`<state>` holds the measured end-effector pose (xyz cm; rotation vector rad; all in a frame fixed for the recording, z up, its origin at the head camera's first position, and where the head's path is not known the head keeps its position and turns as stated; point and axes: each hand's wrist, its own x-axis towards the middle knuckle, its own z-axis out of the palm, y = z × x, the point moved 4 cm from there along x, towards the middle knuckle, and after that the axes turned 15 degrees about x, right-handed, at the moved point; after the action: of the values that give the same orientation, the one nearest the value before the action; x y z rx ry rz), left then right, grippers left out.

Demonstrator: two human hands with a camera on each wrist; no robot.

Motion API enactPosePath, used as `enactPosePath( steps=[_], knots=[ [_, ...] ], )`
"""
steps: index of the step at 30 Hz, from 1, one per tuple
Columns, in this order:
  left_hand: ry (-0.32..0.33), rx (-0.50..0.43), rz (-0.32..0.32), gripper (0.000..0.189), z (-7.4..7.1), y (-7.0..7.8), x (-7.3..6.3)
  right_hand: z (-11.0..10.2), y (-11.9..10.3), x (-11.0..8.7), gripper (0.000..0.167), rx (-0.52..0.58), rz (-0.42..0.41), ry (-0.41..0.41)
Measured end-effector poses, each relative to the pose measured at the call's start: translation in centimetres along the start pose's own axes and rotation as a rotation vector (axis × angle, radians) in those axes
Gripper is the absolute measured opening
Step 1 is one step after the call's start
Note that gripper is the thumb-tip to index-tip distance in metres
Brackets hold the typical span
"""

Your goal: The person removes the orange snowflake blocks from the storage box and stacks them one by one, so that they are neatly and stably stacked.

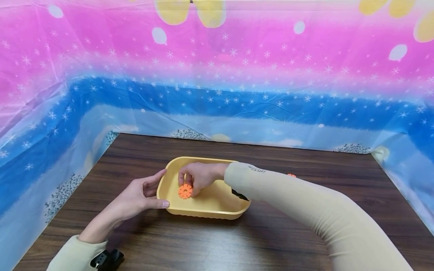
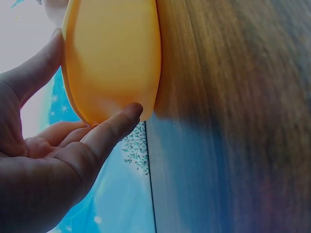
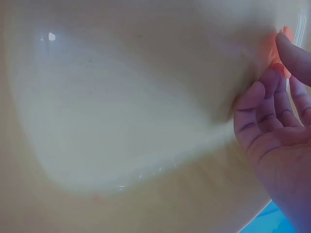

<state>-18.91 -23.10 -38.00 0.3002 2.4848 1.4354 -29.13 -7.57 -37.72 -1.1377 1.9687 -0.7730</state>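
Observation:
A yellow plastic basin [image 1: 217, 215] with rounded corners stands on the table. My left hand [image 1: 137, 197] holds its left end, thumb at the near corner and index finger at the far one; in the left wrist view those fingers lie along the outside of the basin [image 2: 114, 53]. Inside the basin, near its left end, my right hand [image 1: 200, 177] pinches an orange notched disc [image 1: 185, 191] with a hole in its middle. In the right wrist view the disc [image 3: 286, 34] is partly hidden behind the thumb and fingertips.
Another small orange piece [image 1: 291, 175] shows just beyond the right sleeve [image 1: 288, 192], mostly hidden by it. The dark wood table [image 1: 152, 244] is bordered by a pink and blue patterned cloth [image 1: 217, 101] at the back and sides.

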Motion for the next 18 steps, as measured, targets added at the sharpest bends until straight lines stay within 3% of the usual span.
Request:
enactPosePath(
  steps=[7, 18],
  knots=[
    [-0.005, -0.009, -0.002, 0.094, 0.0, 0.1, 0.0, -0.5, -0.2, -0.3, 0.039, -0.008, -0.023, 0.006],
    [-0.014, -0.024, 0.000, 0.093, 0.1, 0.2, 0.1, -1.7, -0.5, -1.2, 0.039, 0.115, 0.002, 0.009]
  ],
)
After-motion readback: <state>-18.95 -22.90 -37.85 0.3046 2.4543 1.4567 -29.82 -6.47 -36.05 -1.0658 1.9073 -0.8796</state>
